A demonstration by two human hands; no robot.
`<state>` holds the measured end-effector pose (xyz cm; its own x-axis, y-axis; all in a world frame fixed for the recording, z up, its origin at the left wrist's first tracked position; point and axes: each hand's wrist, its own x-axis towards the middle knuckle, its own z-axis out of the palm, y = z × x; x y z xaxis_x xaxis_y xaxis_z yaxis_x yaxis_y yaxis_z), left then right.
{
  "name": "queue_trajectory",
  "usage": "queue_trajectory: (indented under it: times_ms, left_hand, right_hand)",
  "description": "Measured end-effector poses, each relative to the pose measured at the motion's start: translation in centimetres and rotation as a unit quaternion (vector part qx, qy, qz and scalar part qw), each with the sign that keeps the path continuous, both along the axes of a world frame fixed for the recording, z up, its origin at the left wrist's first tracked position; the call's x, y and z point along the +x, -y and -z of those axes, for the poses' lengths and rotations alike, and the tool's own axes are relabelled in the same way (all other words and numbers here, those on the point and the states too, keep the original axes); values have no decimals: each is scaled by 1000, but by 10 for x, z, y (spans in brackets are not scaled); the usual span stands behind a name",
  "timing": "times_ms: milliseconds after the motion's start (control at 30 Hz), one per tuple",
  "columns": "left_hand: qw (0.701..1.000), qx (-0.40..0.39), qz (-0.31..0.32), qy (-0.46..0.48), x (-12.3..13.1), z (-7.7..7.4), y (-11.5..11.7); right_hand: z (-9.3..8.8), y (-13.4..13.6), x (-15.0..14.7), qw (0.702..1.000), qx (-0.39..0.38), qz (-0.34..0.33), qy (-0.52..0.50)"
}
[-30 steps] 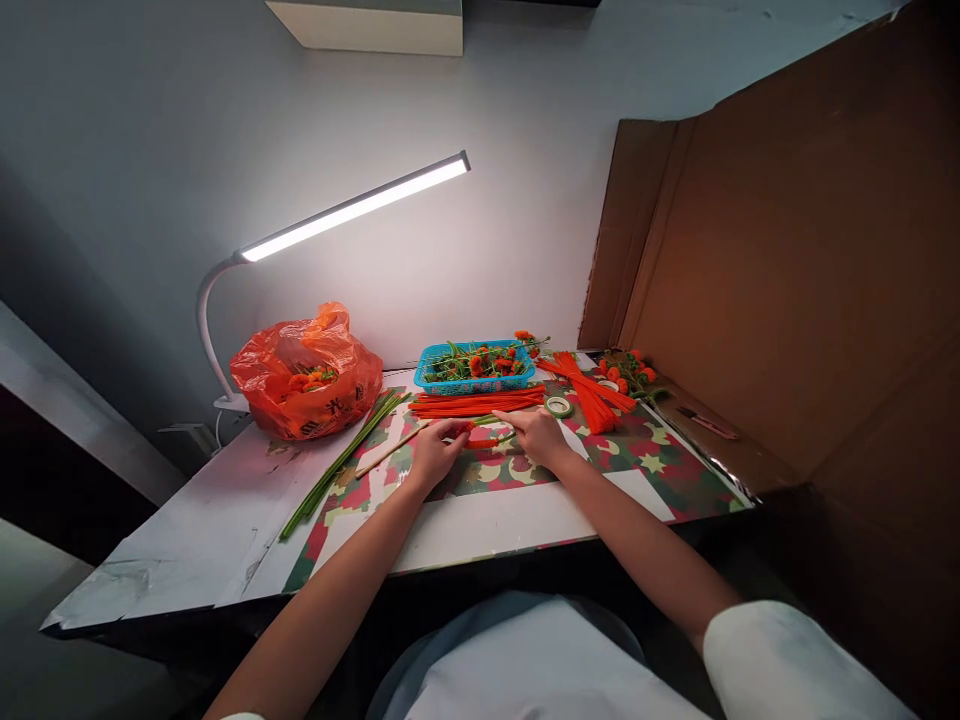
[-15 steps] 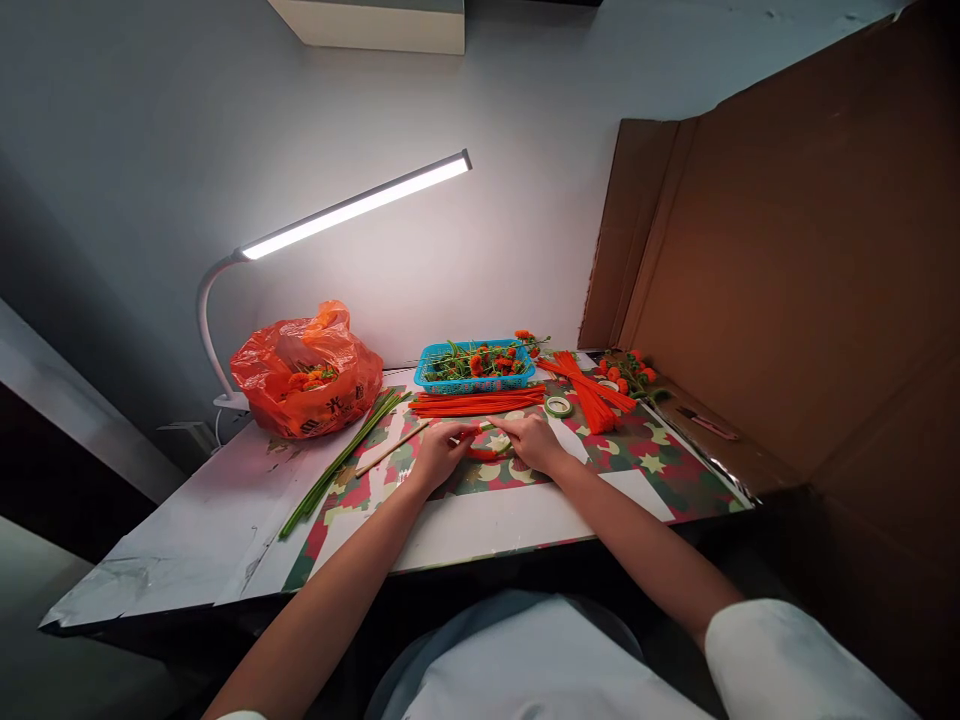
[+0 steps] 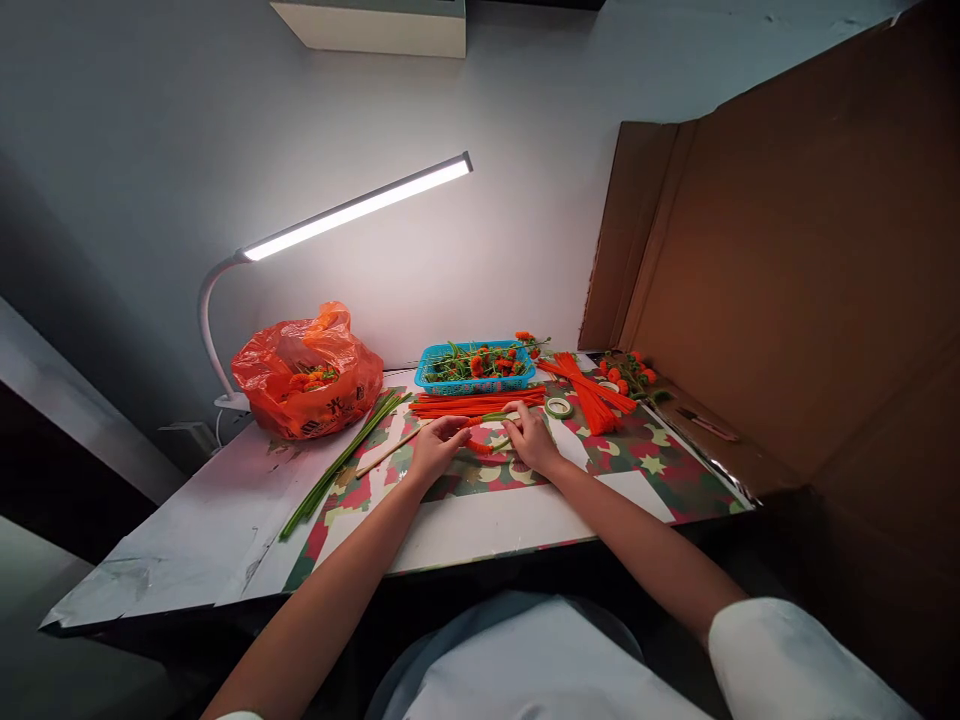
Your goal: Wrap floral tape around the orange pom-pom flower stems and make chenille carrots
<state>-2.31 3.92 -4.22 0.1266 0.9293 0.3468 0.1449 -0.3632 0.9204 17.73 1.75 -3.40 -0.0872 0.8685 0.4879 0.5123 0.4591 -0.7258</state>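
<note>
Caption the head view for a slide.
Left hand and right hand hold an orange-and-green piece before a blue basket.

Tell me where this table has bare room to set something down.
Bare: the table at its white left end, in front of the orange bag and left of the green stems; also the pale front strip, on the near side of the left hand and right hand. Crowded: the back middle, where blue basket, red sticks and tape roll sit close together.
</note>
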Motion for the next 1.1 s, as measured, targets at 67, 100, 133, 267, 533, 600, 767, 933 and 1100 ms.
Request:
queue_trajectory:
  times_ms: [67,100,133,267,533,600,767,933,1100]
  left_hand:
    - [1000,2,-2,-2,0,-1,0]
    - [1000,3,-2,-3,-1,-1,0]
    - [1000,4,0,-4,-1,-2,1]
    - [1000,8,16,-8,0,-3,2]
    - [1000,3,24,9,1,-4,2]
    - [1000,-6,20,20,2,-4,2]
    - [998,-34,29,35,3,-6,5]
    - [999,-18,13,36,3,-4,2]
    - [1000,15,3,0,1,-1,0]
  right_hand:
    - [-1,1,0,999,-10,-14,-27]
    - [-1,1,0,999,-18,-23,-37]
    - [-1,1,0,998,-25,-31,-45]
    - [2,-1,0,995,-51,-49,-73]
    - [8,-7,-5,970,-140,-129,-152]
    - [8,-8,-6,966,-144,-130,-173]
    - [8,-6,-7,964,-136,-119,-194]
    - [9,-6,-7,972,-125,-107,-169]
    - [7,-6,-3,984,-94,-74,-130]
